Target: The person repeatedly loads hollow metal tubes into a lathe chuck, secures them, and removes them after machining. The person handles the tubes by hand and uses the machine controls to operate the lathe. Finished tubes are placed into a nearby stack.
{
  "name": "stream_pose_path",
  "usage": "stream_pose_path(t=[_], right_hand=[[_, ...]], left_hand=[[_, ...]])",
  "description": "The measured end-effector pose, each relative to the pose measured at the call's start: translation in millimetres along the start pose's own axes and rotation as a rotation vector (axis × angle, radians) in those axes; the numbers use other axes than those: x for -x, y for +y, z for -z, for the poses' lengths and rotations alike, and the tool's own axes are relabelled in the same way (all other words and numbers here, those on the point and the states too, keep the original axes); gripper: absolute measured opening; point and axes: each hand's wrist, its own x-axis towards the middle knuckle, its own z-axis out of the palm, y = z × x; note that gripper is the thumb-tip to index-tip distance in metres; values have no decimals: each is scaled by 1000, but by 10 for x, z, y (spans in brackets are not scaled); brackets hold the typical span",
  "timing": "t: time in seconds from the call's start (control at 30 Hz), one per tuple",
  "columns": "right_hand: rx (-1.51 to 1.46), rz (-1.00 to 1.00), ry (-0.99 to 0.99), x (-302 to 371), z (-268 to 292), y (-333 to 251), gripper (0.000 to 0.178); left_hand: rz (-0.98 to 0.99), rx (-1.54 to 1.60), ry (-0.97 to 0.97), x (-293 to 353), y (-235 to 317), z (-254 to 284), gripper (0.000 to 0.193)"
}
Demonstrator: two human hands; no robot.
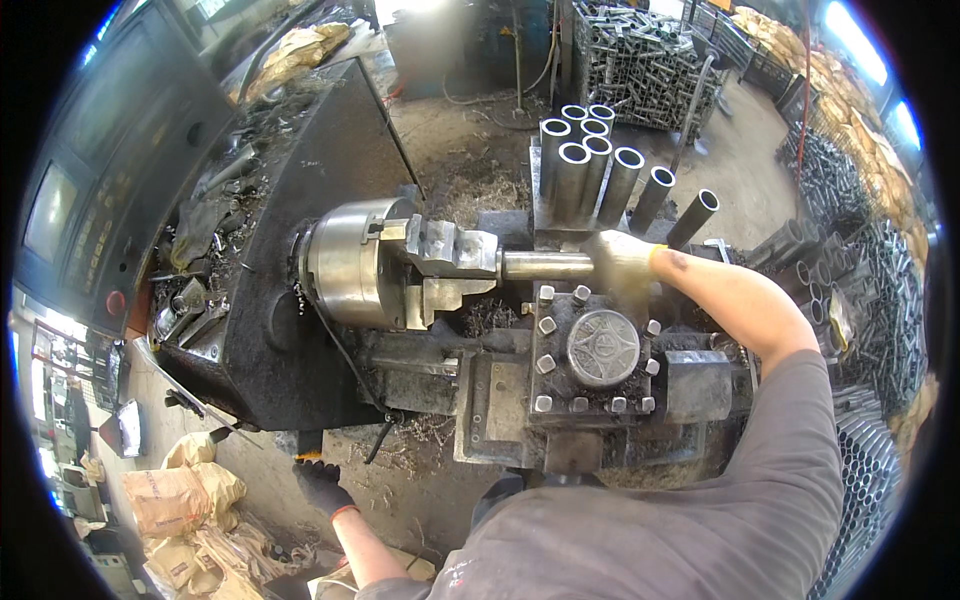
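Note:
My right hand (pixel 625 264), in a pale glove and somewhat blurred, is closed round the right end of a steel tube (pixel 545 265). The tube lies level, its left end at the stepped jaws (pixel 455 250) of a lathe chuck (pixel 355 262). Whether the jaws grip it I cannot tell. Just in front of the tube stands the square tool post (pixel 600 350), with several bolts round its round cap. Low on the left, my left hand (pixel 325 488), in a dark glove, has its fingers curled beside an orange-edged part below the headstock (pixel 290 350). What it holds is hidden.
Several upright steel tubes (pixel 622 180) stand behind the tool post. A bin of metal pieces (pixel 645 65) is at the back, and stacked tubes (pixel 865 480) lie at the right. Brown sacks (pixel 175 500) rest on the floor at lower left. Metal chips (pixel 490 315) litter the lathe bed.

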Motion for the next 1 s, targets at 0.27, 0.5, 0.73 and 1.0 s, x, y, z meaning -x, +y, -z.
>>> stream_pose_path(t=[0.27,0.5,0.73,1.0], right_hand=[[16,-15,35,-1,110,-300,50],[-589,-244,-102,-690,400,-989,82],[-307,-108,-56,-702,198,-183,93],[212,-442,486,221,-290,335,38]], left_hand=[[270,72,-112,-111,277,63,52],[494,13,-136,-256,406,94,55],[137,-154,-234,-429,186,185,42],[-1679,-639,104,831,1924,-1037,38]])
